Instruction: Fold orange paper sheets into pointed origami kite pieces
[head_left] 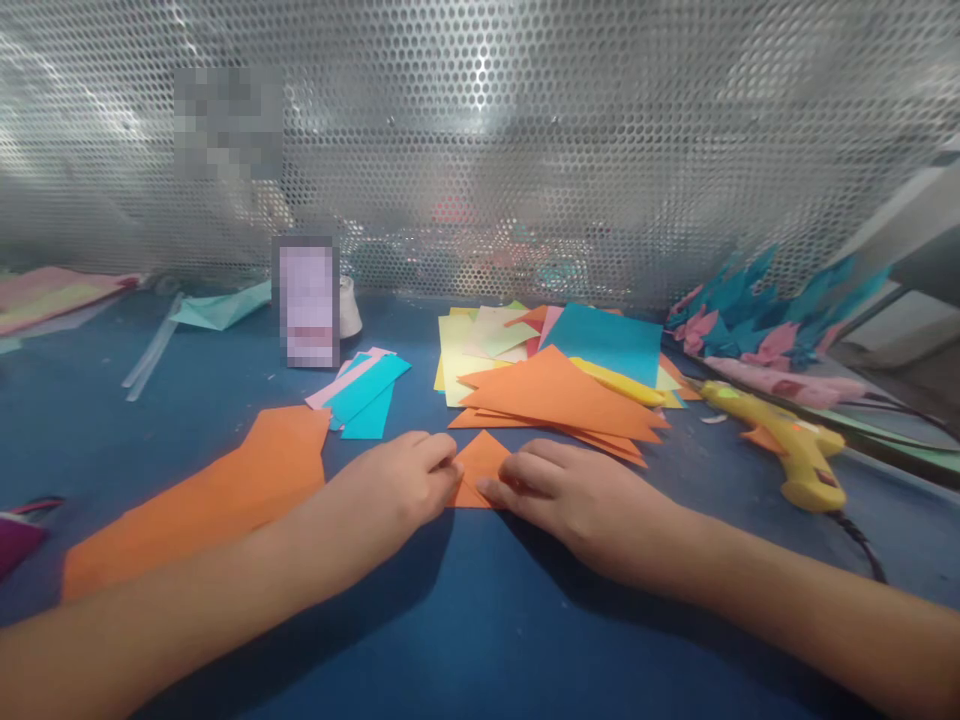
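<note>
A small orange paper (484,462), folded into a triangle with its tip pointing away from me, lies on the blue table between my hands. My left hand (409,480) is closed at its left corner, with the fingers bent together. From the other side, my right hand (559,490) presses its closed fingers onto the right corner. Both hands cover the corners, so the exact grip is partly hidden. Just behind lies a loose stack of orange paper (559,395). A larger orange sheet (225,490) lies left, partly under my left forearm.
Blue and pink paper strips (367,390) lie left of centre, near an upright phone (307,305) and a white spool (349,308). Coloured squares (607,340) are stacked behind. A yellow glue gun (787,435) rests at right, below blue paper pieces (735,310). Perforated metal (480,150) walls the back.
</note>
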